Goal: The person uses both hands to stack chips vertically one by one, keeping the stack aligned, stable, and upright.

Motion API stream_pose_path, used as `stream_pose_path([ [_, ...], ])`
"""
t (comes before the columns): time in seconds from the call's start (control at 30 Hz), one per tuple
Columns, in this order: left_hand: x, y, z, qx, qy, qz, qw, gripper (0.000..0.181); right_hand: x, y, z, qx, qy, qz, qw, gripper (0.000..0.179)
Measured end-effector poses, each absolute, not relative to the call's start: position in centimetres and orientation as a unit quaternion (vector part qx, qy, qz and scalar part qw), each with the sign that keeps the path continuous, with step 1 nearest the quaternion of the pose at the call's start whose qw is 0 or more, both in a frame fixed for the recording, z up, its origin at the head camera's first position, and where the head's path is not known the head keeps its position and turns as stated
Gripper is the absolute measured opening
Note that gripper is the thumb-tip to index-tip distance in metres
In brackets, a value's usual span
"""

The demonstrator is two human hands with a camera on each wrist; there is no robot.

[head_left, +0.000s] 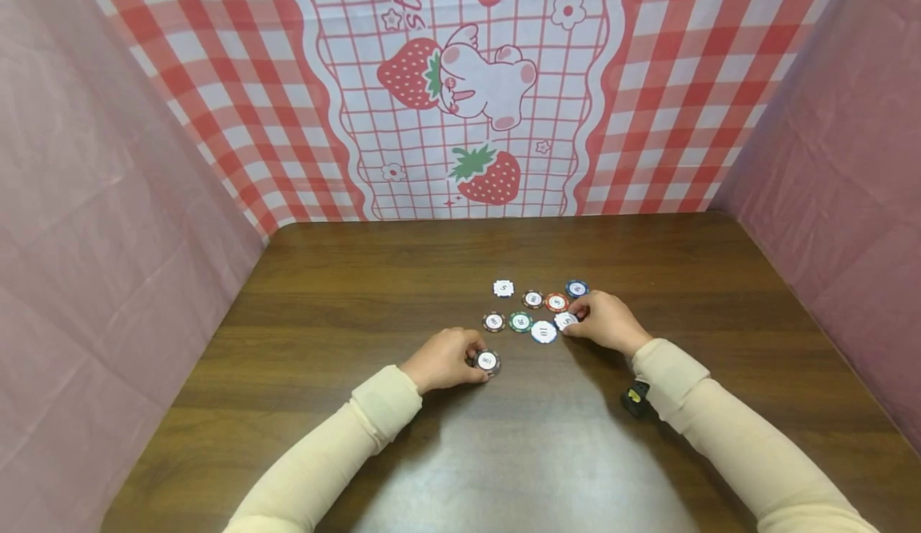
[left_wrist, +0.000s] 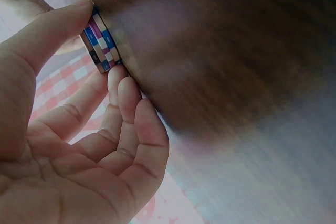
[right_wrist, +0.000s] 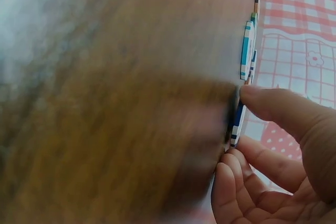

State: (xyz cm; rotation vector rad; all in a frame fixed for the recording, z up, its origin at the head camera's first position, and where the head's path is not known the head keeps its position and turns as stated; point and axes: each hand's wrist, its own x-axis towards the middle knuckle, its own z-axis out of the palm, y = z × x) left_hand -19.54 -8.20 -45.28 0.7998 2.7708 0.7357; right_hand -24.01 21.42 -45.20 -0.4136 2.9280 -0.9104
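Note:
My left hand (head_left: pixel 446 359) pinches a short stack of poker chips (head_left: pixel 487 361), thumb on one side and fingers on the other. A chip marked 100 tops it, and blue, purple and tan edges show on the stack (left_wrist: pixel 103 43) in the left wrist view. Farther right, my right hand (head_left: pixel 610 323) holds a white poker chip (head_left: pixel 565 321) between thumb and fingers, low over the table. That chip (right_wrist: pixel 239 124) shows a dark blue and white edge in the right wrist view. Beside it lies a white chip marked 10 (head_left: pixel 544 332).
Loose chips lie near my hands: green (head_left: pixel 521 322), brown (head_left: pixel 494 321), another dark one (head_left: pixel 533 300), orange (head_left: pixel 556 302), blue (head_left: pixel 577 288) and white (head_left: pixel 503 288). The wooden table (head_left: pixel 345 277) meets a strawberry-print cloth (head_left: pixel 475 117) behind and pink cloth at both sides.

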Motion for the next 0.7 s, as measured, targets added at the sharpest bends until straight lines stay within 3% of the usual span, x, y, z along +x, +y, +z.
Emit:
stream_pose_path([
  [0.23,-19.6,-8.3,-45.3,0.269,0.927,0.249,0.081,0.032,-23.9,21.4,-45.0,-0.116,0.934,-0.335,0.037,0.031],
  [0.7,-19.6,-8.3,-45.3,0.27,0.927,0.248,0.08,0.032,-23.1,19.6,-44.5,-0.15,0.913,-0.379,0.004,0.032],
])
